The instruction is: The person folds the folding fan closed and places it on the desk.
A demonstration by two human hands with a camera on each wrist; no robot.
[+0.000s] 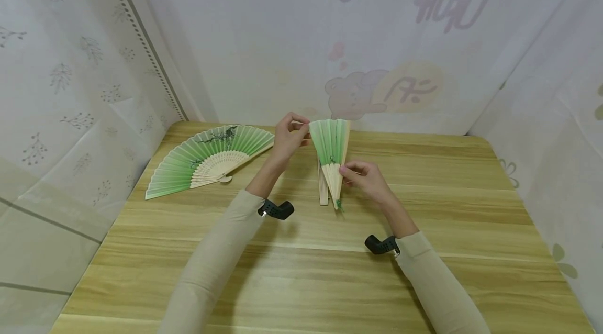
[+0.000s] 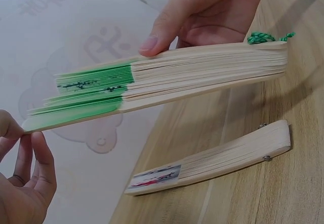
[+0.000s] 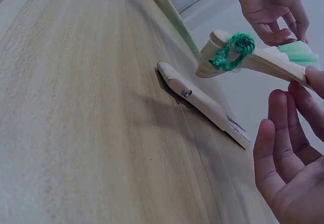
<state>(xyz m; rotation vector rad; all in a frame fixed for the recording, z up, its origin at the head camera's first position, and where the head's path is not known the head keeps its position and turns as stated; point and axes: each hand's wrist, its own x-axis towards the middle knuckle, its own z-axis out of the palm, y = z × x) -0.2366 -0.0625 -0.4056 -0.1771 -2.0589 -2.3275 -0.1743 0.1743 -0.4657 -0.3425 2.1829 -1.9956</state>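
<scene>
A green folding fan (image 1: 331, 140), partly spread, is held up between both hands. My left hand (image 1: 291, 136) pinches the outer corner of its green leaf between thumb and fingertips. The right hand (image 1: 369, 182) grips the pale outer rib at the other side with thumb and fingers. A green cord (image 3: 235, 50) is knotted at the fan's pivot end. Below it, a second folding fan (image 2: 212, 158) lies closed on the table, with pale ribs, metal pivot studs and a patch of dark and red print.
To the left, a green folding fan (image 1: 212, 158) with a dark branch print lies spread on the wooden table (image 1: 330, 281). Printed curtains (image 1: 254, 46) hang behind the table and along both sides.
</scene>
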